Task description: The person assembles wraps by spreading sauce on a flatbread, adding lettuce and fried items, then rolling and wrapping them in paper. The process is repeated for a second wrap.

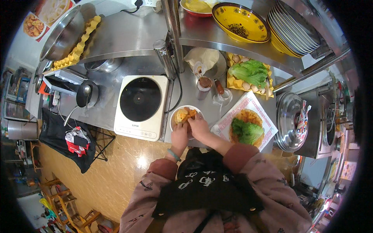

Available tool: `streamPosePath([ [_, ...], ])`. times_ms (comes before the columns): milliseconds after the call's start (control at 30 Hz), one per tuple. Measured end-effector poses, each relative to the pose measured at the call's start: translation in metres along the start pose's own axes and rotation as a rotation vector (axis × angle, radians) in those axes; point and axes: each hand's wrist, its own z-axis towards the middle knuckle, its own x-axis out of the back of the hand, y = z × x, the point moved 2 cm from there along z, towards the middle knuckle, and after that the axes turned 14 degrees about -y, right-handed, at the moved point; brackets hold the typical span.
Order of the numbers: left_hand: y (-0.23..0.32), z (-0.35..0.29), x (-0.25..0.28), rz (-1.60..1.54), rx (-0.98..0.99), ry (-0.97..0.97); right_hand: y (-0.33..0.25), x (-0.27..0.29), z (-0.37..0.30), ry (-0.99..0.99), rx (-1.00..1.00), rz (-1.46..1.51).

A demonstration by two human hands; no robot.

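Both my hands are over a white bowl (172, 123) near the counter's front edge. My left hand (179, 136) and my right hand (199, 127) have their fingers closed on a golden-brown piece of fried food (182, 115), which sits in the top of the bowl. My hands cover part of the piece and the bowl's near side. To the right, a browned flatbread (252, 115) lies on printed white paper (262, 108), with a green lettuce leaf (246, 131) on top. Beyond the bowl stands a jar of dark red-brown seasoning (204, 86).
Left of the bowl is a white induction cooker (126, 128). Egg trays (233, 82) with lettuce (250, 73) stand at the back right. A steel shelf (233, 43) overhangs the back, carrying a yellow bowl (241, 22) and stacked plates (291, 31). A small black pan (86, 95) lies left.
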Motion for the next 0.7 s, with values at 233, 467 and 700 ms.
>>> streamPosePath([
  [233, -0.006, 0.001, -0.011, -0.098, -0.002, -0.009, -0.001, -0.011, -0.001, 0.128, 0.002, -0.073],
  [467, 0.005, -0.005, -0.002, -0.219, -0.049, 0.058, 0.001, -0.013, 0.002, 0.086, -0.033, -0.054],
  [700, 0.001, -0.012, 0.021, -0.332, -0.107, 0.278, 0.015, 0.001, -0.002, 0.011, -0.031, 0.41],
])
